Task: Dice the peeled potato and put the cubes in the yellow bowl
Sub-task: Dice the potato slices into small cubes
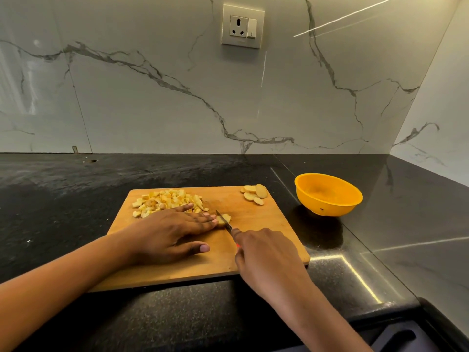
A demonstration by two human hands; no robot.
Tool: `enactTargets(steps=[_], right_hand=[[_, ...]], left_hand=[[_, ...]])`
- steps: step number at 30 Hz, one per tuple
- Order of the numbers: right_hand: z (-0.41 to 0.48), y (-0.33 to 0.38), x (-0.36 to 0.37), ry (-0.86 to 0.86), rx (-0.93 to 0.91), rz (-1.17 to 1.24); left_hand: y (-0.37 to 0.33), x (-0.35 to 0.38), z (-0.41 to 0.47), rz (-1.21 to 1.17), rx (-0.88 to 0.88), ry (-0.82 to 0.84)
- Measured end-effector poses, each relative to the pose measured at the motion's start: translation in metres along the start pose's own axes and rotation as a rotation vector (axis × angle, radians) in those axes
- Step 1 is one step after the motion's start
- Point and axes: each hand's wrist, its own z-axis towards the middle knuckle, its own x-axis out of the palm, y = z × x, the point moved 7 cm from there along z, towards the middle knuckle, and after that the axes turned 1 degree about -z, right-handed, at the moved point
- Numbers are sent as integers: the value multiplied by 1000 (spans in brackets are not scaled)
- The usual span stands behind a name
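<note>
A wooden cutting board [256, 224] lies on the black counter. At the board's far left sits a heap of potato cubes [167, 199]. Several potato slices [255, 194] lie at its far right corner. My left hand [172, 232] lies flat, its straight fingertips pressing on a small potato piece [225, 219] in the board's middle. My right hand [264, 252] grips a knife [224, 221] with a red handle; the blade cuts into that piece. The yellow bowl [328, 194] stands to the right of the board and looks empty.
The black stone counter [76, 194] runs back to a marble wall with a power socket [243, 26]. The wall turns a corner at the right. A dark drawer or sink edge [406, 336] shows at the bottom right.
</note>
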Motion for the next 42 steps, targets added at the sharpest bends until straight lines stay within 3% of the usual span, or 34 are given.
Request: enactTargets(steps=[3,16,29,37,42], right_hand=[[-1,9,4,46,-1,-11],[-24,-3,-15,-167,43,147],[5,20,5,64,8,-40],[-39,-2,-10,-102,-13,60],[-35,-15,-15,-190,21,87]], left_hand=[[-1,-1,0,35,9,-9],[3,-2,-6,29,-23,-68],[2,-2,-4,89,17,-82],[4,-1,-4,127,-10,-110],[4,-10,-10,90,-30,-275]])
